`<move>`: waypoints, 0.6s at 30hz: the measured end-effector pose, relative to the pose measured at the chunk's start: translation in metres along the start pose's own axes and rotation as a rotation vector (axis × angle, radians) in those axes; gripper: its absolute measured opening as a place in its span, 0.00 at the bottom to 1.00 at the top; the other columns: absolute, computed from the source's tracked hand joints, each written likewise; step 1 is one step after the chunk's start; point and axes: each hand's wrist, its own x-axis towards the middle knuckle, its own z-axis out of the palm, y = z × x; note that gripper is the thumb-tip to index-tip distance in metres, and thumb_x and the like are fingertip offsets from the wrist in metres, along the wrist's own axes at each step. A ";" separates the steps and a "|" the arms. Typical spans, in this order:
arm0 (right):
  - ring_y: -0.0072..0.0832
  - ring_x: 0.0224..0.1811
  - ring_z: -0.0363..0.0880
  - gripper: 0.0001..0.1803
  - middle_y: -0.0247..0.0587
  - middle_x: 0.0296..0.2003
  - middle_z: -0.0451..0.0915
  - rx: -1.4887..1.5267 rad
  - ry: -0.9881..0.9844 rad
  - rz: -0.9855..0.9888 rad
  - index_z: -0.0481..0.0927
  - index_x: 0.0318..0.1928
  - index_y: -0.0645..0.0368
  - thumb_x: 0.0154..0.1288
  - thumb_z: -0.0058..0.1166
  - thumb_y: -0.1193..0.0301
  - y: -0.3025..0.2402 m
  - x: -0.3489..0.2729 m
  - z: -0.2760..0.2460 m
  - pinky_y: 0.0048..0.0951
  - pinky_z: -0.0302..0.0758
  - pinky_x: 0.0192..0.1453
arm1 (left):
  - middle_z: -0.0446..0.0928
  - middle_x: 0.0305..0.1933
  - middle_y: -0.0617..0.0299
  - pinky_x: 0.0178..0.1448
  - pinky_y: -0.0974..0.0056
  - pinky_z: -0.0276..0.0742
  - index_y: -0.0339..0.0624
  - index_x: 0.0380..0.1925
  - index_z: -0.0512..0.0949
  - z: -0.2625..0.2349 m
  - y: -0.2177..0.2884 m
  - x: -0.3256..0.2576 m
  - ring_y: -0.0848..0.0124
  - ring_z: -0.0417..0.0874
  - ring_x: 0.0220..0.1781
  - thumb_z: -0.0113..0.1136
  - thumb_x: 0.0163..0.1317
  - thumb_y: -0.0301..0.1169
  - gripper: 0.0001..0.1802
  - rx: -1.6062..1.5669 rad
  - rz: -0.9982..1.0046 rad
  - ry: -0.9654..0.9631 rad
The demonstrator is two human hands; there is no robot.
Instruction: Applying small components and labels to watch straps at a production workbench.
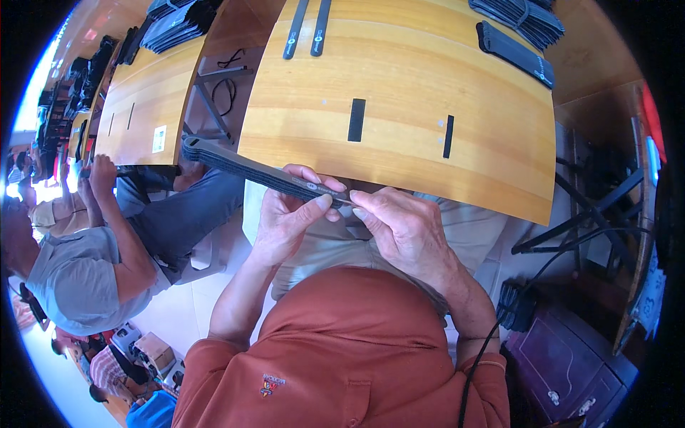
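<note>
My left hand (pixel 278 225) is closed around a narrow stack of dark grey straps (pixel 239 165), close to its right-hand end. The stack slants up and left past the table's front edge, its layers showing along the side. My right hand (pixel 410 225) pinches at that same near end. Between its thumb and forefinger runs a thin, light-coloured strand (pixel 345 202) that touches the stack; its kind is too small to make out. Both hands are above my lap, just in front of the wooden table (pixel 399 64).
Two loose straps (pixel 295 32) lie at the table's far left, and bundled straps (pixel 515 55) at its far right. Two short black strips (pixel 357 120) mark the tabletop. Left, a person (pixel 93 278) sits at another table (pixel 143 107). A cable (pixel 477 357) crosses my right arm; a purple cabinet (pixel 564 364) stands right.
</note>
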 end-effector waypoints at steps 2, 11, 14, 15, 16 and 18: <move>0.37 0.27 0.82 0.12 0.41 0.27 0.79 -0.014 -0.009 -0.001 0.83 0.48 0.60 0.63 0.61 0.75 0.000 0.000 0.000 0.38 0.76 0.28 | 0.80 0.50 0.41 0.45 0.64 0.86 0.36 0.51 0.69 0.000 0.000 0.000 0.63 0.86 0.44 0.60 0.65 0.17 0.17 -0.002 -0.001 0.002; 0.34 0.28 0.82 0.14 0.37 0.28 0.79 -0.118 -0.009 0.002 0.83 0.49 0.58 0.61 0.60 0.75 0.001 -0.004 0.005 0.37 0.77 0.28 | 0.82 0.50 0.46 0.47 0.65 0.85 0.37 0.50 0.68 -0.002 -0.003 0.000 0.68 0.86 0.41 0.60 0.65 0.17 0.16 0.061 -0.013 0.019; 0.33 0.27 0.81 0.16 0.35 0.29 0.79 -0.222 0.014 -0.017 0.83 0.49 0.57 0.59 0.59 0.76 0.002 -0.007 0.008 0.36 0.77 0.27 | 0.82 0.50 0.46 0.47 0.66 0.85 0.36 0.50 0.68 -0.003 -0.005 0.001 0.68 0.86 0.42 0.61 0.65 0.17 0.16 0.111 -0.001 0.035; 0.33 0.27 0.81 0.16 0.35 0.29 0.79 -0.222 0.015 -0.017 0.83 0.49 0.57 0.59 0.59 0.76 0.003 -0.009 0.010 0.36 0.77 0.27 | 0.82 0.50 0.46 0.47 0.66 0.85 0.36 0.50 0.68 -0.002 -0.006 0.001 0.68 0.86 0.43 0.61 0.65 0.17 0.16 0.118 0.000 0.048; 0.32 0.27 0.80 0.17 0.35 0.29 0.78 -0.270 0.020 -0.036 0.83 0.50 0.57 0.58 0.58 0.76 0.004 -0.010 0.011 0.35 0.77 0.27 | 0.82 0.50 0.46 0.47 0.66 0.85 0.35 0.50 0.68 -0.001 -0.006 0.001 0.68 0.86 0.43 0.61 0.65 0.17 0.16 0.125 0.002 0.060; 0.31 0.27 0.79 0.18 0.34 0.29 0.77 -0.318 0.024 -0.055 0.83 0.50 0.57 0.57 0.58 0.76 0.005 -0.011 0.012 0.34 0.77 0.27 | 0.82 0.49 0.45 0.46 0.65 0.86 0.36 0.49 0.69 0.001 -0.009 0.000 0.67 0.86 0.44 0.62 0.64 0.17 0.16 0.145 0.020 0.084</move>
